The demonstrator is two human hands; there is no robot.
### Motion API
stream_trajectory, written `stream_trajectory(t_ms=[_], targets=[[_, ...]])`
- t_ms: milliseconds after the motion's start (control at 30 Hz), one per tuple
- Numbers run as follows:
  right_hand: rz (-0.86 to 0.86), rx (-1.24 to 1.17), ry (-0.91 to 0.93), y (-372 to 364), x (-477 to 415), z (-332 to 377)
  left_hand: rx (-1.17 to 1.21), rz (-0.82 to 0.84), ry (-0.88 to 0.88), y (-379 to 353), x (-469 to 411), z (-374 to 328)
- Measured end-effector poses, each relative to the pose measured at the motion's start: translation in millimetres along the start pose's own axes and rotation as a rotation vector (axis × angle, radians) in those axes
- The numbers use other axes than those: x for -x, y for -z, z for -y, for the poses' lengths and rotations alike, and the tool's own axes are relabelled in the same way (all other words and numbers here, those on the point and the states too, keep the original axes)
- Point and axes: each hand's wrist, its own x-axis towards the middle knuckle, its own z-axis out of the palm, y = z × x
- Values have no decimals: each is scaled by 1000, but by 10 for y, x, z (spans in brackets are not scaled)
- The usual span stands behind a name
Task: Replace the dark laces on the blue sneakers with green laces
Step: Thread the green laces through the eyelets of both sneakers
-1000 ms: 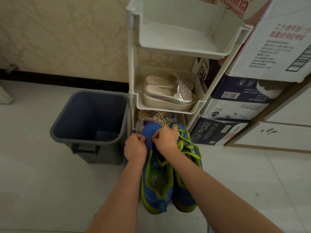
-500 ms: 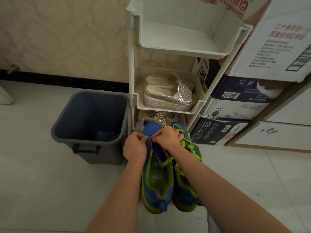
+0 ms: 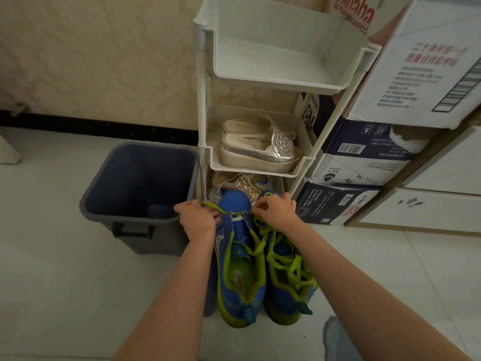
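Two blue sneakers with green trim stand side by side on the floor, toes toward the rack. The left sneaker (image 3: 240,272) has an open tongue and a green lace (image 3: 235,213) stretched across its lowest eyelets. My left hand (image 3: 197,218) pinches one end of that lace at the shoe's left side. My right hand (image 3: 276,212) pinches the other end on the right. The right sneaker (image 3: 289,282) is laced in green, with loose loops lying on top. No dark lace is visible.
A dark blue bin (image 3: 141,186) stands just left of the shoes. A white plastic shoe rack (image 3: 260,82) holds silver shoes (image 3: 260,149) right behind them. Stacked cardboard boxes (image 3: 364,157) sit to the right, white tiled floor around.
My hands have moved apart, pulling the green lace taut across the left sneaker's front eyelets. The sneakers have stayed in place.
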Motion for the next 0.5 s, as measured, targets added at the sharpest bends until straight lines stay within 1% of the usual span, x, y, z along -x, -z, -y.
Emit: stream_trajectory(t_ms=[100,133,200,267,367,500], targets=[[-14,68,10,-24,31,21,-126,105,27,25,-18,61],[-8,112,13,-39,31,25,-201,137,23,35,-27,76],[-3,163,28,-68,18,32,-336,165,-38,45,-13,90],[-8,134,38,-81,-2,26,-414,178,-112,45,7,114],[-5,56,39,-91,-38,-11,-472,216,-169,31,-31,156],[-62,57,68,-119,-46,-15,-584,189,-304,74,-22,174]])
